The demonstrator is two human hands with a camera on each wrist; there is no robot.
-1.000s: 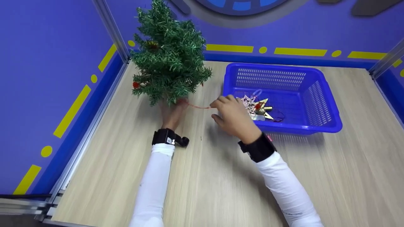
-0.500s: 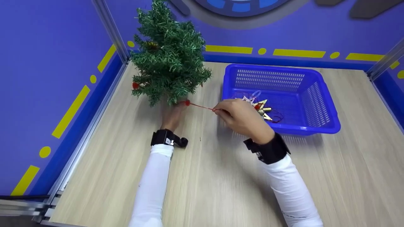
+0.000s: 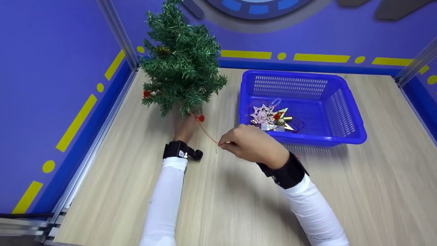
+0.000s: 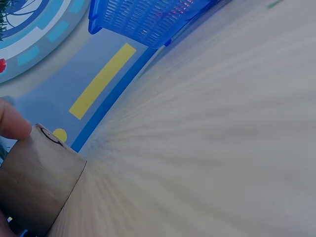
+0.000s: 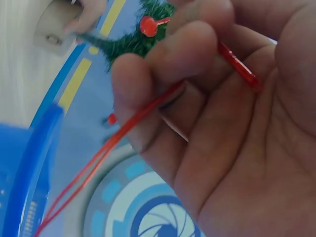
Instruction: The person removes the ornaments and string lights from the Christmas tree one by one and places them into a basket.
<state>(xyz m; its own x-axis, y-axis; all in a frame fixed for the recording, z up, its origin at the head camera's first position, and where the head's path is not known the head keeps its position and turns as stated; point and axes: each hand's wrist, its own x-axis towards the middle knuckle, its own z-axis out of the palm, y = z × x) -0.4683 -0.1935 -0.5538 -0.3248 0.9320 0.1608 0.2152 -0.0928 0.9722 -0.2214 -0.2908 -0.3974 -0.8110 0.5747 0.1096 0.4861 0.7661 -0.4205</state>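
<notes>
- Dropping lower and nearer the front of the table (image 3: pixel 239 212), the right hand (image 3: pixel 251 145) now covers less of the basket (image 3: pixel 303 138); on my screen the pink snowflake (image 3: pixel 263 114) and gold star (image 3: pixel 281 112) inside show more fully than half a second ago.
- I see the red string (image 5: pixel 121 132) slanting down from near the foot of the tree (image 3: pixel 184 61) in a slight curve, where it ran nearly straight; I judge the tension has eased, leaving the strand freer to handle.
- I have that string pinched in the right fingertips, a shiny red piece (image 5: pixel 239 68) lying across the palm.
- Well short of that pinch, I find the red ball (image 3: pixel 201 118) just beside the left hand (image 3: pixel 185 124); whether it hangs or rests, I cannot tell.
- Under the branches I make out the left hand gripping the tree's brown base (image 4: pixel 39 177), one fingertip at its top edge.
</notes>
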